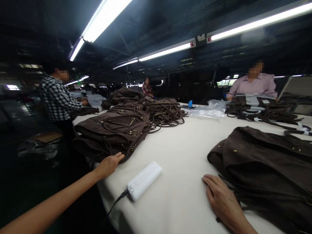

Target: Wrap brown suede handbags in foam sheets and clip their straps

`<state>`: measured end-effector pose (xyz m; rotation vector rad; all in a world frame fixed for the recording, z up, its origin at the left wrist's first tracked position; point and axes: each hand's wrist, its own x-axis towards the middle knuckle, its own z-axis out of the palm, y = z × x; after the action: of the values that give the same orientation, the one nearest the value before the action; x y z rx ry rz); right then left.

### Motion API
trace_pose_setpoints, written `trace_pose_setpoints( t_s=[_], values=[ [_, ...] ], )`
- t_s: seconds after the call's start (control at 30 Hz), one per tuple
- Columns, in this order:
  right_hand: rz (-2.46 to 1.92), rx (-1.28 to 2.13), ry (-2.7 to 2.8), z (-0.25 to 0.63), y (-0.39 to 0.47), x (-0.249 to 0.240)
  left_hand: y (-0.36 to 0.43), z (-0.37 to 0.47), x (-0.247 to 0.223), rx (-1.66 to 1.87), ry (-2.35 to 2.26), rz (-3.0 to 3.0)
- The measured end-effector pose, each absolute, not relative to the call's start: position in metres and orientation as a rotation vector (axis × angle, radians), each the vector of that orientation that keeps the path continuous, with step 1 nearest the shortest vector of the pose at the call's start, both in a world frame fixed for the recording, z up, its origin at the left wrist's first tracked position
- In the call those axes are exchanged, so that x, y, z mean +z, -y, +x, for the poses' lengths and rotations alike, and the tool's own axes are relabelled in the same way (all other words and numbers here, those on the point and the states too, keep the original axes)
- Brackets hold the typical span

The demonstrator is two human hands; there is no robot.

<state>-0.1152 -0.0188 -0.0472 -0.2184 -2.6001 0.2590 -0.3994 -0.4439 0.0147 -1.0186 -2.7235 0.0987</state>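
Note:
My left hand [108, 165] reaches to the near edge of a pile of dark brown bags [117, 125] with brass buckles and handles. Its fingers are stretched out against the lowest bag's edge; the thumb is hidden. On the white tabletop, my right hand [220, 196] rests palm down with its fingers extended. It lies beside a large dark brown bag [263, 165] with brass eyelets, and thin straps show near the wrist. Between my hands sits a white oblong device [144, 180] with a black cable [118, 199] plugged into its near end.
More brown bags and tangled straps [165, 112] are heaped behind. Clear plastic bags [207, 110] and a small blue item [190, 103] lie farther back. One person [254, 86] stands behind stacked bags at right, another in checked shirt [57, 99] at left. A third person [147, 89] is farther off.

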Motion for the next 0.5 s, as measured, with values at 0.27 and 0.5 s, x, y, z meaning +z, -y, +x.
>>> trace_pose_setpoints(
  t_s=[0.27,0.5],
  values=[
    [-0.165,0.347,2.62,-0.112,0.022,-0.036,0.487,-0.352,0.019,0.072,2.846,-0.947],
    [-0.138,0.342,2.621,-0.111,0.022,-0.035,0.439,-0.326,0.088,0.283,3.028,-0.847]
  ],
)
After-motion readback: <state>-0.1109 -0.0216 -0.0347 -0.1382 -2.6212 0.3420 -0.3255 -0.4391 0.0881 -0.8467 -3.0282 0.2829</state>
